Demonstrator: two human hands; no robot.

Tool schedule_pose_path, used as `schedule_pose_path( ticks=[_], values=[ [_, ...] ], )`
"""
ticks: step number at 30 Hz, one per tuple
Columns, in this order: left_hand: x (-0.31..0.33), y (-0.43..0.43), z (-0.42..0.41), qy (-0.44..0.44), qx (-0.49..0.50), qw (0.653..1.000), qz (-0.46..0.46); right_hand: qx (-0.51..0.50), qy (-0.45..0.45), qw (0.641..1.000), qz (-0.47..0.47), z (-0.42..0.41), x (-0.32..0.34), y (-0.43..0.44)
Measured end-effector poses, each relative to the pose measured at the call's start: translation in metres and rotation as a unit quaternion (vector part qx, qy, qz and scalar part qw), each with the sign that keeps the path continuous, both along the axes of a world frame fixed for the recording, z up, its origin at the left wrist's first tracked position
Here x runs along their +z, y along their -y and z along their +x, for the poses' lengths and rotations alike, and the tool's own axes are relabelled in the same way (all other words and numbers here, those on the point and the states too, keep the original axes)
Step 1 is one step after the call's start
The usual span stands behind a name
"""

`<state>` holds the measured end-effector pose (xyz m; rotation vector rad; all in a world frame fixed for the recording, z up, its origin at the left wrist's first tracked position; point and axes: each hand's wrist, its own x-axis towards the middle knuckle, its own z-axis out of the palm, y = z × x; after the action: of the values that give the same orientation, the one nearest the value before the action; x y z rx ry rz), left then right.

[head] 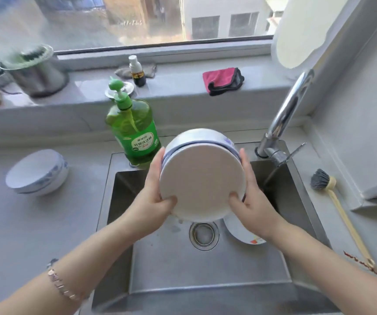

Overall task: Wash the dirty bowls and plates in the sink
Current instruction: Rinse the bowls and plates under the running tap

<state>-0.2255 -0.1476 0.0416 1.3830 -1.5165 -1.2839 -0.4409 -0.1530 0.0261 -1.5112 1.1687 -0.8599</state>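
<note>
A white bowl with blue trim is held above the steel sink, tilted so its inside faces me. My left hand grips its left rim, thumb inside near the bottom edge. My right hand grips the right rim the same way. Below my right wrist a white plate lies on the sink floor beside the drain, partly hidden. Stacked upside-down bowls with blue patterns sit on the counter to the left.
A green dish-soap pump bottle stands at the sink's back left corner. The chrome tap rises at the back right. A long-handled dish brush lies on the right counter. On the sill are a red cloth, a small bottle and a metal pot.
</note>
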Motion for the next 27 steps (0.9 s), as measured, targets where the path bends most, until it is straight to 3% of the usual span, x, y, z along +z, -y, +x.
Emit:
schedule_pose_path(
  ticks=[5,11,17,27],
  values=[
    [0.023,-0.02,0.042,0.036,0.025,0.99,-0.134,0.049,-0.015,0.992,-0.118,0.042,0.02,-0.004],
    [0.028,-0.035,0.076,0.06,0.023,0.973,-0.224,0.074,-0.066,0.967,-0.235,0.072,0.025,-0.007],
    [0.027,-0.033,0.091,0.067,0.026,0.958,-0.277,0.075,-0.106,0.936,-0.327,0.083,0.034,-0.001],
    [0.036,-0.023,0.09,0.07,0.027,0.949,-0.305,0.064,-0.136,0.918,-0.368,0.081,0.043,0.005]
  ],
)
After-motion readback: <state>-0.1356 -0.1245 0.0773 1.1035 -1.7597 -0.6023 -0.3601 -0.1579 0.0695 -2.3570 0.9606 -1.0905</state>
